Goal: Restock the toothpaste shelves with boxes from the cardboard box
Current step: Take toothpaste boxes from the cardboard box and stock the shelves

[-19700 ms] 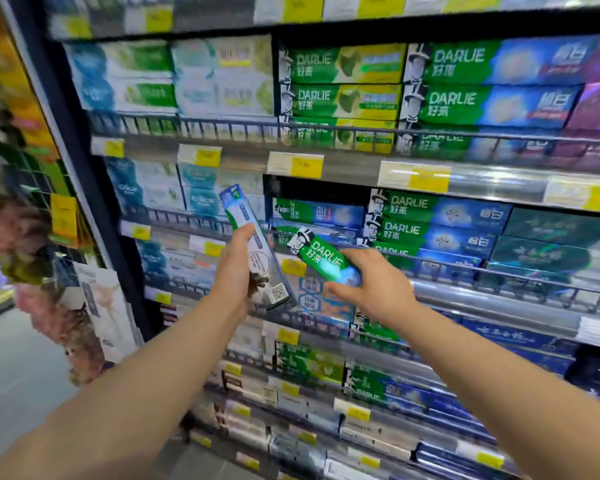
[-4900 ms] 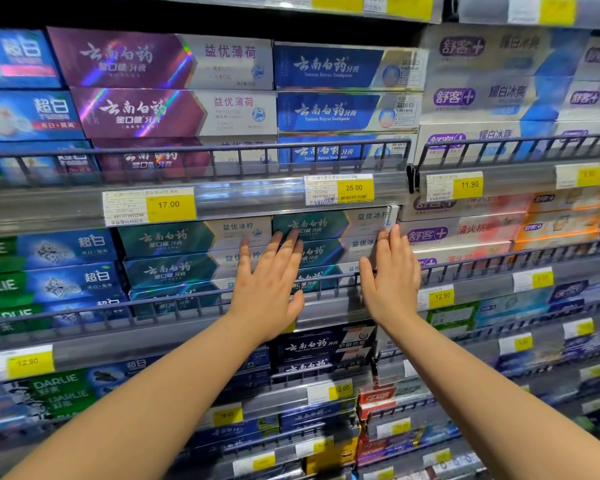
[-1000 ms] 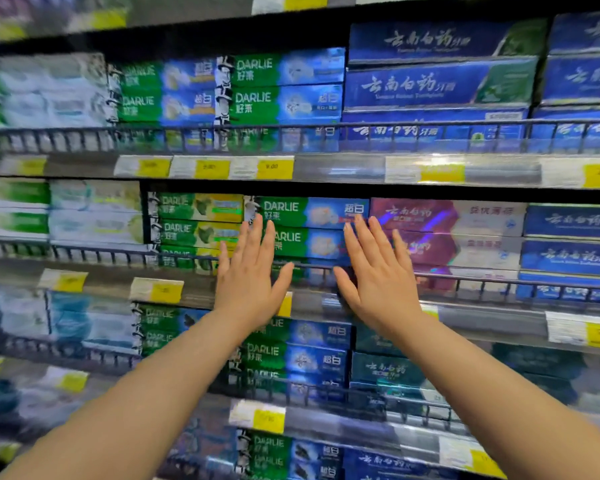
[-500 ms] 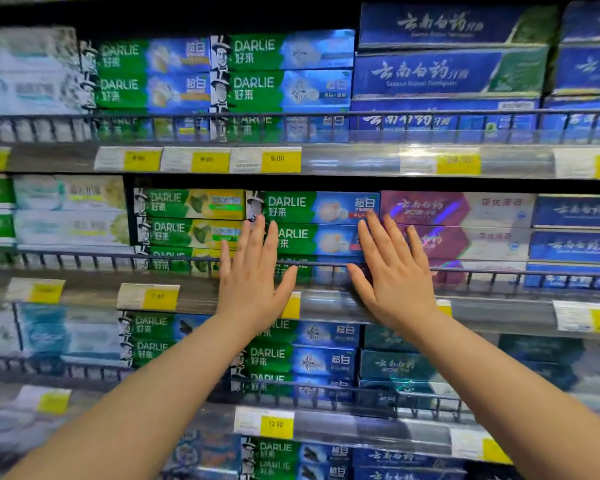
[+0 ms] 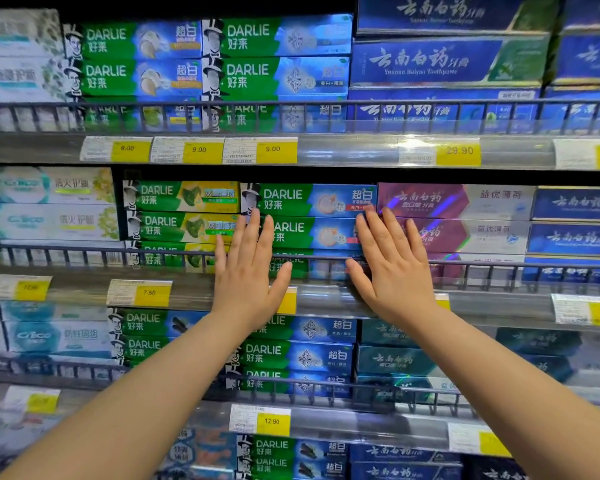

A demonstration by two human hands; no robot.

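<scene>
A stack of green-and-blue Darlie toothpaste boxes (image 5: pixel 312 202) lies on the middle shelf behind a wire rail (image 5: pixel 84 251). My left hand (image 5: pixel 248 268) rests flat against the left end of that stack, fingers spread and holding nothing. My right hand (image 5: pixel 392 265) lies flat against the stack's right end, where it meets the purple boxes (image 5: pixel 454 206), also with nothing in it. Both palms overlap the shelf's front rail. The cardboard box is out of sight.
Green-and-yellow Darlie boxes (image 5: pixel 184 197) sit left of the stack, white boxes (image 5: pixel 56 202) further left, dark blue boxes (image 5: pixel 575 220) at right. Shelves above and below are full of toothpaste boxes. Yellow price tags (image 5: pixel 198 150) line the shelf edges.
The view has drifted slightly, so the shelves sit a little lower and left. Both hands stay flat on the Darlie stack, the right one shifted slightly right.
</scene>
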